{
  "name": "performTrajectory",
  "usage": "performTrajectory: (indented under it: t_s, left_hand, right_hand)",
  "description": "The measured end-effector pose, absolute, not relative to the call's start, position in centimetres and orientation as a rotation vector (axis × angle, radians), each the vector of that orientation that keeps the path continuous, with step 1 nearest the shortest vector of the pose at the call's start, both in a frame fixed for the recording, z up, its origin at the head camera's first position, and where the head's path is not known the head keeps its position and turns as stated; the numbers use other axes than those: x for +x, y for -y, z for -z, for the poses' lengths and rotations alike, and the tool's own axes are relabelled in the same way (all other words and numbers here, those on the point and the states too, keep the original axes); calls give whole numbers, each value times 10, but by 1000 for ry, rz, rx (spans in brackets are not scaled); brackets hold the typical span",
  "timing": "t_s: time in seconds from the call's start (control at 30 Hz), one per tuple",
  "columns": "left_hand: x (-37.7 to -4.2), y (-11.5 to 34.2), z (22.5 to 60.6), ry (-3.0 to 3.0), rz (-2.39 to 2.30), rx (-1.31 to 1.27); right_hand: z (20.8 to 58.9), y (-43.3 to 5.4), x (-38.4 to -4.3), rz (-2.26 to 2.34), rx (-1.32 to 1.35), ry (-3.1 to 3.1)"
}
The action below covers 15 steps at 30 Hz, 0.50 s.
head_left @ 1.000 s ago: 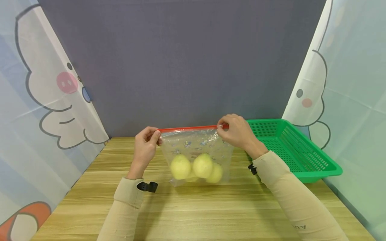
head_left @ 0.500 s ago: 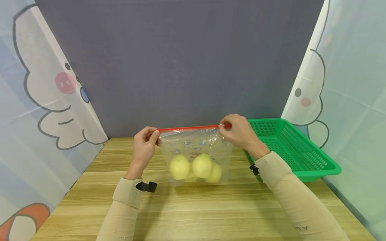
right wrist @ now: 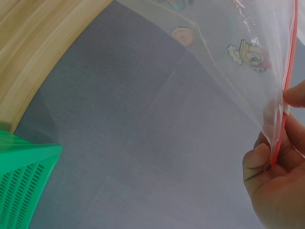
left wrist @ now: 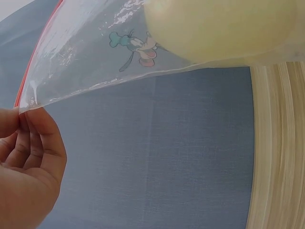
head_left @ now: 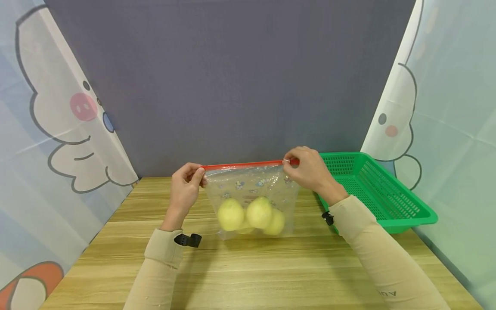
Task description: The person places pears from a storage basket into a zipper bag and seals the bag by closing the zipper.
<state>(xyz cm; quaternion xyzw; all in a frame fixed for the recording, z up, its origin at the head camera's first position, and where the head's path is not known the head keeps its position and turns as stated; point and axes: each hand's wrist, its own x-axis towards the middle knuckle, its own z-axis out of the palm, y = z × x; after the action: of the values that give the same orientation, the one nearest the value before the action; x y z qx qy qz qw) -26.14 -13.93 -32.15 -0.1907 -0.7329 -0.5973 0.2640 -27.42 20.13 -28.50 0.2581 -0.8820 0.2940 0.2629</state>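
Note:
A clear zip bag (head_left: 248, 183) with small cartoon prints hangs upright between my hands, its red zip strip (head_left: 242, 165) stretched nearly level along the top. Several round yellow-green fruits (head_left: 231, 214) sit at the bottom of the bag. My left hand (head_left: 185, 189) pinches the top left corner of the bag between thumb and fingers. Near the right end of the strip, my right hand (head_left: 306, 168) pinches the small white slider (head_left: 286, 161). In the right wrist view, the end of the red strip (right wrist: 278, 143) runs in among the curled fingers.
A green perforated plastic basket (head_left: 403, 224) stands on the right of the wooden table (head_left: 248, 275), just beyond my right forearm. A dark grey cloth (head_left: 240, 77) rises behind the table. Cartoon-printed curtains (head_left: 457, 142) flank both sides.
My right hand has shifted slightly to the right along the red strip with the slider. My left hand keeps its pinch on the corner, and the fruits hang almost still.

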Motion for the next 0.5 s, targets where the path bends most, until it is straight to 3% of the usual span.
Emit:
performTrajectory:
  t_s: [0.5]
  left_hand:
    - [-265, 141, 323, 1990, 1594, -523]
  right_hand:
    - [287, -212, -275, -837, 639, 2416]
